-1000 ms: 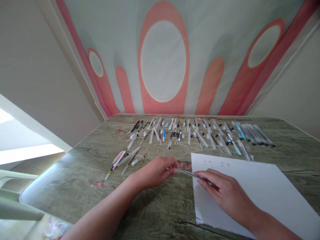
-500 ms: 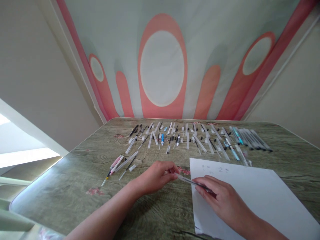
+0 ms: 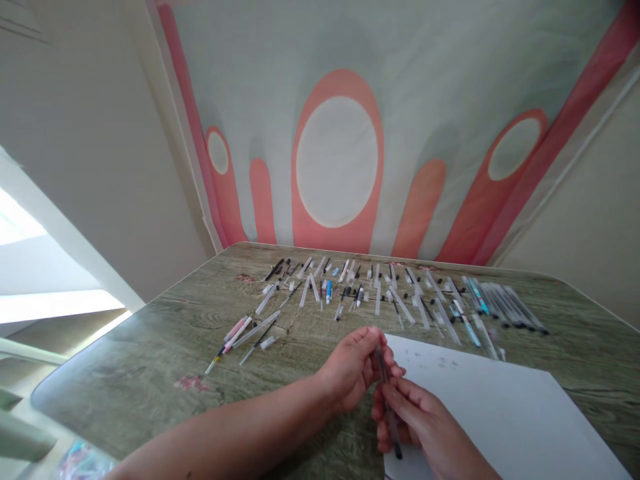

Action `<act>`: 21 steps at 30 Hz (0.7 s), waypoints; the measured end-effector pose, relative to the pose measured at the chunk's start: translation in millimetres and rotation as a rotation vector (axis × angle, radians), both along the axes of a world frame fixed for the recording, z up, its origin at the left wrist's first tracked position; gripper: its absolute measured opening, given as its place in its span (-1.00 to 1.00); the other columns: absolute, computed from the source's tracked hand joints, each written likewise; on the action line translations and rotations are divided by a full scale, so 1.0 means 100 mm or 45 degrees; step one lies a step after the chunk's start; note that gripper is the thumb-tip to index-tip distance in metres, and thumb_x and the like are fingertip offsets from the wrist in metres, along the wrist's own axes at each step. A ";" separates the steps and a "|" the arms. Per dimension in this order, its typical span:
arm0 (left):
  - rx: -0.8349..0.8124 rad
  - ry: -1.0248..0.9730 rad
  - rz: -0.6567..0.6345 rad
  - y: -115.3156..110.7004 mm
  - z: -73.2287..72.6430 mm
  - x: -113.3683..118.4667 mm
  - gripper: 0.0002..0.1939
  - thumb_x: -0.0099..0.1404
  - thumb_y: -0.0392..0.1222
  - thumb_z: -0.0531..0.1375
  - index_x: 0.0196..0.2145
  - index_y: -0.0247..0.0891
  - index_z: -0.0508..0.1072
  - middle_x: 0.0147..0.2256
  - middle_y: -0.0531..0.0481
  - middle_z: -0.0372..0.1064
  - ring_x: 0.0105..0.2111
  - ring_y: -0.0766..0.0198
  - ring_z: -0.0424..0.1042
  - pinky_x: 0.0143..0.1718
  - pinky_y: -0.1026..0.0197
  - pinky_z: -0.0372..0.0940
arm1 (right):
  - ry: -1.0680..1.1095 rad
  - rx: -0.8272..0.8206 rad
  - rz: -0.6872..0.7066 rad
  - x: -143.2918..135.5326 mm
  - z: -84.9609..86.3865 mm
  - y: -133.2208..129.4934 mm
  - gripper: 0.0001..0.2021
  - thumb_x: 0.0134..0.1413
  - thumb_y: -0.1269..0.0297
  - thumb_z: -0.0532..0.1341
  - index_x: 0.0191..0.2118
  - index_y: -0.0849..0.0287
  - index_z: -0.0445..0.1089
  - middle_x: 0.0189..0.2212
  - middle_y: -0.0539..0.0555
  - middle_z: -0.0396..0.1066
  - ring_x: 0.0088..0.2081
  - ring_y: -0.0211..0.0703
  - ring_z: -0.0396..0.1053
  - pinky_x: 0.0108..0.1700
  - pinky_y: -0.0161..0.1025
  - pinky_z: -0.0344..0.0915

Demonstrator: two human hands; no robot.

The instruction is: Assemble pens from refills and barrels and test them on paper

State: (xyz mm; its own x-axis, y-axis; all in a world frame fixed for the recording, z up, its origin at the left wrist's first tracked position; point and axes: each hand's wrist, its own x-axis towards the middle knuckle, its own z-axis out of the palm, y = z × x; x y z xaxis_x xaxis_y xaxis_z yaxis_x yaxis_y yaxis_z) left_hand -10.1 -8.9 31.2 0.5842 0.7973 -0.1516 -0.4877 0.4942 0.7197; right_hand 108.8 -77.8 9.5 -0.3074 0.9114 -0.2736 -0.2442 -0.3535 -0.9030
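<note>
A slim pen (image 3: pixel 383 367) with a translucent barrel and a dark core is held between both my hands, slanting from upper left to lower right. My left hand (image 3: pixel 350 370) pinches its upper end, which the fingertips hide. Lower down, the fingers of my right hand (image 3: pixel 420 417) close around the barrel, and a dark tip pokes out below them. Under and beside my right hand lies a white sheet of paper (image 3: pixel 490 413) with small faint marks near its far edge.
Clear pen barrels, refills and caps (image 3: pixel 345 293) lie in rows across the wooden table (image 3: pixel 160 360). A row of similar pens (image 3: pixel 510 307) sits at the right. Pink and white pens (image 3: pixel 235 333) rest at the left with a few parts.
My hands have come closer together, the left moving right and nearer my right. The pen has swung from nearly level to steep. The view has tilted up slightly.
</note>
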 end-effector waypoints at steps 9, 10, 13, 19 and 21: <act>-0.049 -0.230 0.002 0.31 0.32 0.32 -0.83 0.31 -0.18 0.02 -0.42 -0.28 0.18 -0.62 0.17 -0.05 -0.68 0.49 -0.05 -0.61 0.40 -0.06 | -0.329 0.278 0.003 0.22 0.06 0.07 -0.60 0.15 -0.06 0.04 -0.32 0.22 0.37 -0.48 0.01 0.29 -0.54 -0.35 0.20 -0.63 -0.44 0.11; -0.069 -0.253 -0.021 0.34 0.33 0.30 -0.82 0.31 -0.17 0.01 -0.42 -0.29 0.20 -0.61 0.16 -0.03 -0.67 0.48 -0.03 -0.61 0.39 -0.06 | -0.358 0.290 0.020 0.23 0.04 0.08 -0.60 0.16 -0.05 0.04 -0.33 0.22 0.36 -0.50 -0.01 0.28 -0.57 -0.38 0.16 -0.65 -0.45 0.05; -0.122 -0.311 -0.109 0.35 0.28 0.25 -0.79 0.30 -0.13 -0.03 -0.42 -0.29 0.23 -0.57 0.10 0.07 -0.66 0.45 0.04 -0.61 0.36 -0.05 | -0.433 0.306 0.048 0.22 -0.03 0.10 -0.60 0.16 -0.06 0.02 -0.34 0.21 0.32 -0.54 -0.04 0.29 -0.64 -0.43 0.13 -0.66 -0.46 -0.04; -0.170 -0.359 -0.120 0.33 0.16 0.18 -0.69 0.26 -0.04 -0.05 -0.51 -0.27 0.25 -0.71 0.14 -0.08 -0.73 0.42 -0.09 -0.67 0.34 -0.19 | -0.763 0.405 0.044 0.17 -0.08 0.06 -0.61 0.18 -0.07 -0.02 -0.39 0.17 0.27 -0.73 -0.11 0.24 -0.70 -0.37 0.13 -0.61 -0.42 0.04; -0.198 -0.336 -0.136 0.34 0.15 0.18 -0.64 0.26 0.01 -0.04 -0.56 -0.27 0.24 -0.75 0.16 -0.19 -0.75 0.43 -0.15 -0.69 0.35 -0.23 | -0.880 0.487 0.008 0.17 -0.07 0.06 -0.63 0.19 -0.04 -0.01 -0.45 0.15 0.23 -0.76 -0.13 0.19 -0.67 -0.35 0.16 -0.55 -0.41 0.09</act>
